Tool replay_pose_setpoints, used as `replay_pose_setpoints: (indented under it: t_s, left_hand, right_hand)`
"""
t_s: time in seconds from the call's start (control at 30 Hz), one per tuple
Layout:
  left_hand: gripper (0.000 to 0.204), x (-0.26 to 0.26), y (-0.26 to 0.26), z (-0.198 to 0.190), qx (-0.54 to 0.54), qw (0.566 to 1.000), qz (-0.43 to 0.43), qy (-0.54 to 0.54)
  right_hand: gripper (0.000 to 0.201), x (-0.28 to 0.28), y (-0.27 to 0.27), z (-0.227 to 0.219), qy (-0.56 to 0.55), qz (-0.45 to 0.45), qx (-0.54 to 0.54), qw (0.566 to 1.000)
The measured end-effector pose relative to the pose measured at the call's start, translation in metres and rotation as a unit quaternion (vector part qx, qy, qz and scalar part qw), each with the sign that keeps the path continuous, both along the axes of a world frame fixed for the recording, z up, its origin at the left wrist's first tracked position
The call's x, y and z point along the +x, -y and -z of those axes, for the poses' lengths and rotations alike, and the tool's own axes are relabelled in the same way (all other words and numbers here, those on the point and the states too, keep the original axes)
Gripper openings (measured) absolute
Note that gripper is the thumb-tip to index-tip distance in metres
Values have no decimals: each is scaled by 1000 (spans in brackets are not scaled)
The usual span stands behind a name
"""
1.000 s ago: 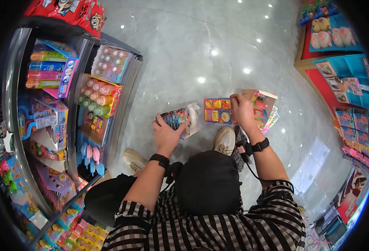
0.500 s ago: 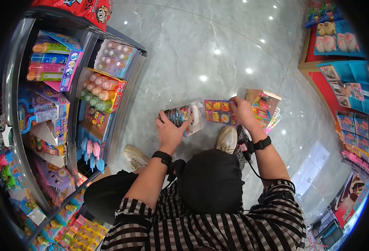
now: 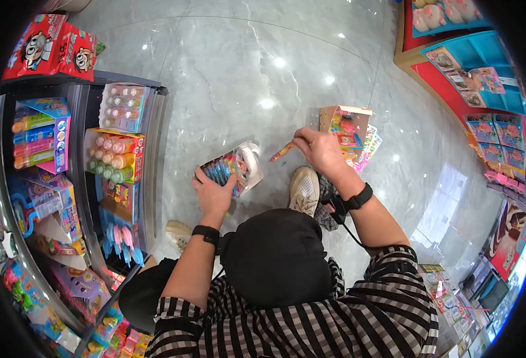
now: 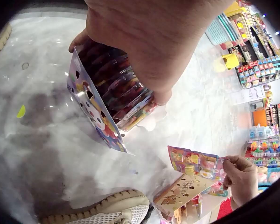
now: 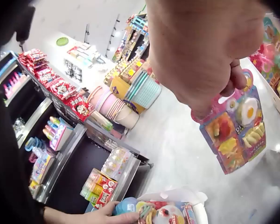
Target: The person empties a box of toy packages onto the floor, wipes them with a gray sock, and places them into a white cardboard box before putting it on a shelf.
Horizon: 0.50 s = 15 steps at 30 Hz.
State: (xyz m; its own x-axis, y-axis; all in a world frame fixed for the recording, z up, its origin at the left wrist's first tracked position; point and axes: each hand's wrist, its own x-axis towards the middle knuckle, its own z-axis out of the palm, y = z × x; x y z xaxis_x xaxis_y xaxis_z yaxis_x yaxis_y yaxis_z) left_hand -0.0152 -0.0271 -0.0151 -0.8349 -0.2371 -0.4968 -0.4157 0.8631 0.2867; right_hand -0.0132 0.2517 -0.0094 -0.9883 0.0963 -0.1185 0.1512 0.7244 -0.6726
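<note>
My left hand (image 3: 214,194) grips an open-topped display box (image 3: 252,173), thumb on one side and fingers on the other. Several clear-plastic packs stand in a row inside it, and its printed side panel (image 4: 95,112) shows in the left wrist view. Between thumb and fingers, my right hand (image 3: 323,152) pinches the top of a flat candy pack (image 3: 283,152), seen nearly edge-on from the head. In the right wrist view the same candy pack (image 5: 233,133) shows a fried-egg shape and other food-shaped pieces behind clear plastic. An open cardboard box (image 3: 358,112) holding colourful packs stands beside the right hand.
Shelves (image 3: 155,149) with boxed sweets and toys run along the left. A red-sided display stand (image 3: 415,56) is at the right. Printed sheets (image 3: 371,146) lie by the cardboard box. My shoe (image 3: 304,188) is on the grey floor between the two boxes.
The right hand has turned the candy pack from face-up to nearly edge-on. The left hand still holds its box. The head view has shifted, so the surroundings appear further left.
</note>
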Motion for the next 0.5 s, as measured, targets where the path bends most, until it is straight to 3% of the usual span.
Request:
replay_pose_setpoints:
  t_s: [0.03,0.17,0.23,0.27,0.33,0.43,0.5]
  left_hand:
    - [107,-1,0,-1,-8,1000,-2,5]
    - [107,-1,1,-2,-5,1000,-6,12]
    - [107,-1,0,-1,-12,1000,-3,11]
    - [107,-1,1,-1,-13,1000,-3,10]
    - [107,-2,-1,-3,-12,1000,-5,22]
    - [108,-2,0,-3,-13,1000,-3,23]
    - [108,-2,0,-2,-20,999,0,25]
  right_hand:
    - [17,1,2,-2,20,19,-68,997]
    - [12,14,-5,10,60,52,-81,994]
    - [31,18,-8,16,94,126,-78,985]
    - [31,21,-10,22,93,126,-79,985]
    - [48,27,-13,31,99,225,-262,933]
    - [58,32,-15,38,106,238,-269,927]
    - [52,35,-14,32,107,230,-251,934]
